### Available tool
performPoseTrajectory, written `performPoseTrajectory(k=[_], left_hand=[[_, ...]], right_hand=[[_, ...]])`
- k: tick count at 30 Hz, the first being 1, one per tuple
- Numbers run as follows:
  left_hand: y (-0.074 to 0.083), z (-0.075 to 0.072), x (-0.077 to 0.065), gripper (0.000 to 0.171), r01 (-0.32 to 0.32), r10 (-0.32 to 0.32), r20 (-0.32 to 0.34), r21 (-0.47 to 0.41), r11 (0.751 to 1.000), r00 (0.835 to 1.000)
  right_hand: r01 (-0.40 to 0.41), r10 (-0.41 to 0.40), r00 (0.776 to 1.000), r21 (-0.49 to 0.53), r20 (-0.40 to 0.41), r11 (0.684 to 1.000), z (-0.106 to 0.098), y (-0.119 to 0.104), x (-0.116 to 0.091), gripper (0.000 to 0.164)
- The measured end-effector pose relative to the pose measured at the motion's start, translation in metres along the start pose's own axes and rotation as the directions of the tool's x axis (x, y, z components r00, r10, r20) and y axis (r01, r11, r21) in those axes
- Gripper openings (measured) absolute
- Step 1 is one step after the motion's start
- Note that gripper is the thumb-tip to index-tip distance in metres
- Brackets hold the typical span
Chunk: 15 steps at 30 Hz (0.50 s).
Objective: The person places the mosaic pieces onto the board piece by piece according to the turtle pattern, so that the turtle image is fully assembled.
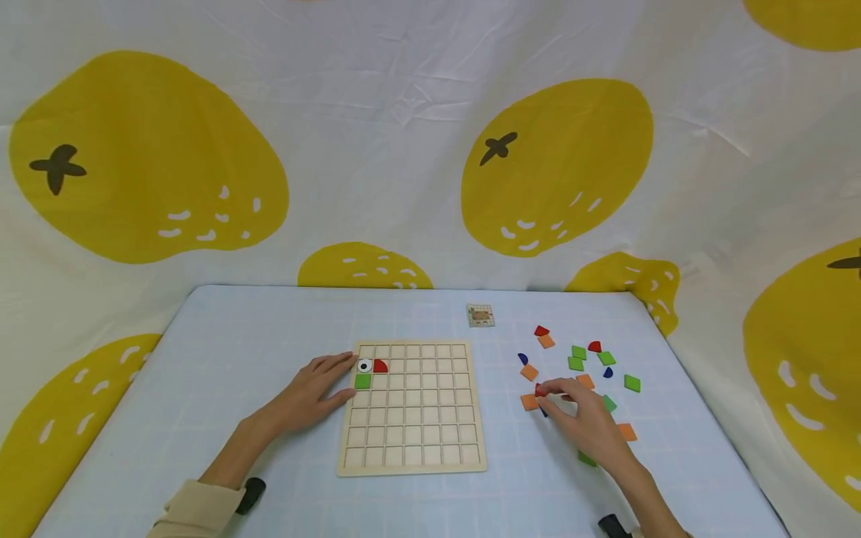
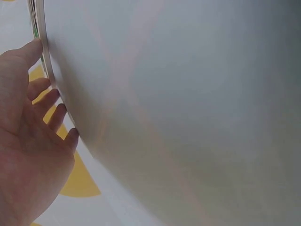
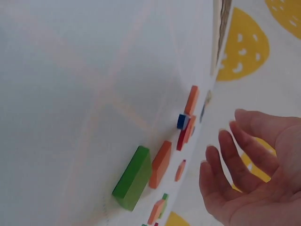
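Observation:
A wooden grid board lies on the table, bearing an eye tile, a red quarter-round piece and a green square tile in its top left corner. My left hand rests against the board's left edge, fingers extended and thumb apart. On the right, my right hand hovers over loose pieces, its fingertips overlapping a red piece in the head view. In the right wrist view, this red piece sits beside a blue piece, apart from my loosely bent fingers.
Several orange squares, green squares, red pieces and blue half-rounds are scattered around my right hand. A small pattern card lies behind the board. A fruit-print cloth hangs behind the table.

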<state>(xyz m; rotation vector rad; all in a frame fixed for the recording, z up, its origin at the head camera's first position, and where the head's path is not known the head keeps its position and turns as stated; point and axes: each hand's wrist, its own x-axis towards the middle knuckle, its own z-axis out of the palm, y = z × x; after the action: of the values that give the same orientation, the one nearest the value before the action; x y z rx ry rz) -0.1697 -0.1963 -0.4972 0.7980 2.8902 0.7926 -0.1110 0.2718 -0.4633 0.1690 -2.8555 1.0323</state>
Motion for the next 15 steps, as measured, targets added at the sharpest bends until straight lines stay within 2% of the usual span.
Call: performPoseTrajectory(k=[15], left_hand=[[0.000,-0.001,0.001,0.063,-0.008,0.008,-0.001,-0.002,1.000,1.000]], right_hand=[[-0.112,0.121,0.990,-0.115,0.069,0.987,-0.021,0.027,-0.034,0.031]])
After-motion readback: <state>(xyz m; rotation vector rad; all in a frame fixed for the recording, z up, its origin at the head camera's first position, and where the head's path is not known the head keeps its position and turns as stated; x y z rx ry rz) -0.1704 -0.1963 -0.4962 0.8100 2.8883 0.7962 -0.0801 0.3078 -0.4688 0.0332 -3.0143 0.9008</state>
